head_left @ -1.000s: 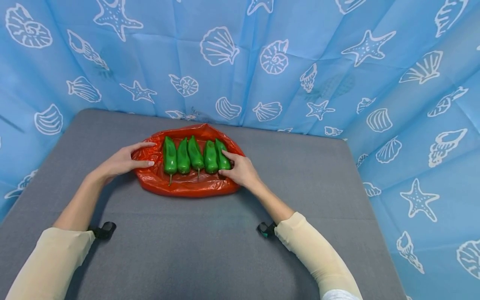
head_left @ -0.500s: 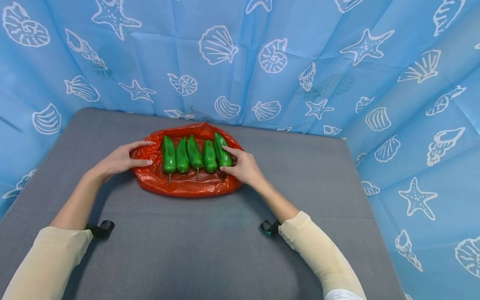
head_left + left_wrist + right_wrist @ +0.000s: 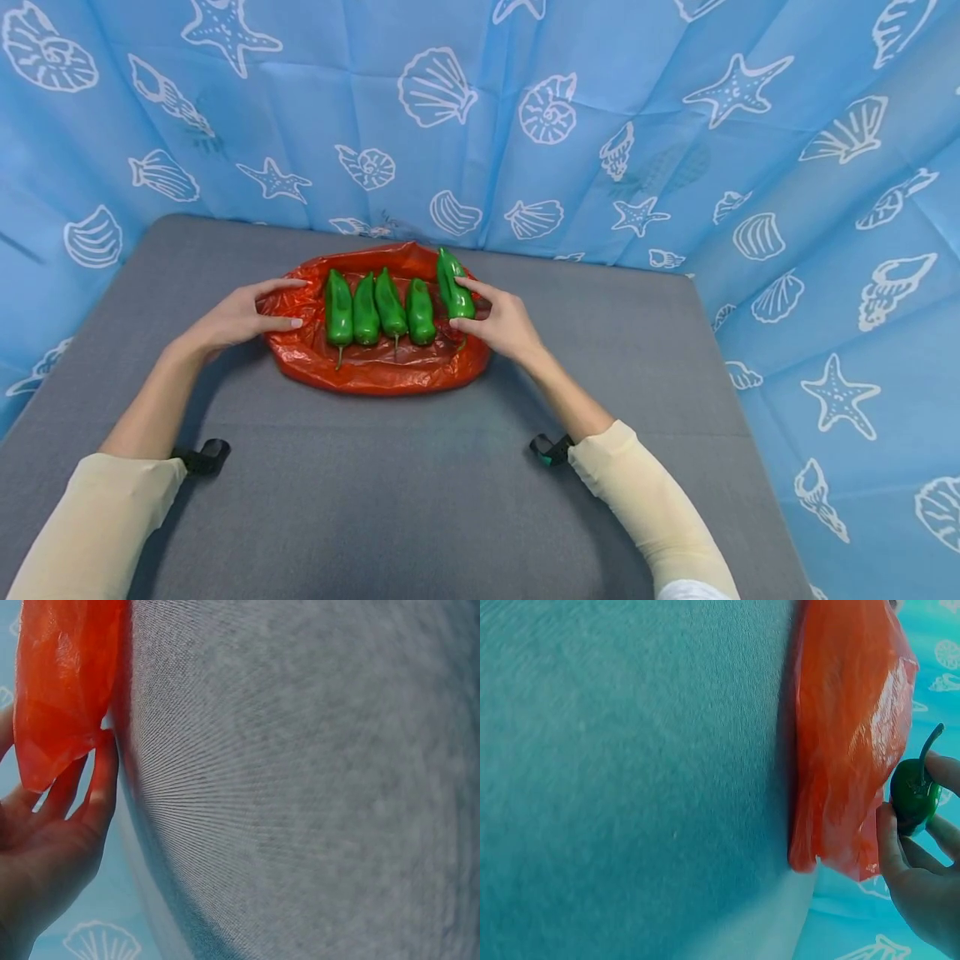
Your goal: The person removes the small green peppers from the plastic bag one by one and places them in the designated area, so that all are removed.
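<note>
A red plastic bag (image 3: 375, 381) lies spread on the grey table, its mouth facing up. Inside it, several green peppers (image 3: 390, 307) rest side by side, some with stems toward the front. My left hand (image 3: 231, 320) grips the bag's left end, thumb and forefinger over the rim; the left wrist view shows its fingers around the crinkled red plastic (image 3: 64, 682). Over the bag's right end, my right hand (image 3: 504, 323) holds another green pepper (image 3: 452, 282) between thumb and fingers. In the right wrist view this pepper (image 3: 912, 786) shows its curved stem, above the bag's edge.
The grey cloth-covered table (image 3: 375, 500) stretches in front of the bag and to both sides. A blue curtain (image 3: 487, 100) with white shells and starfish hangs behind it and along the right. Each forearm carries a small black wrist camera (image 3: 207, 457).
My right hand has raised the rightmost pepper and drawn it right and away from the other peppers. The left hand stays in place at the bag's left end.
</note>
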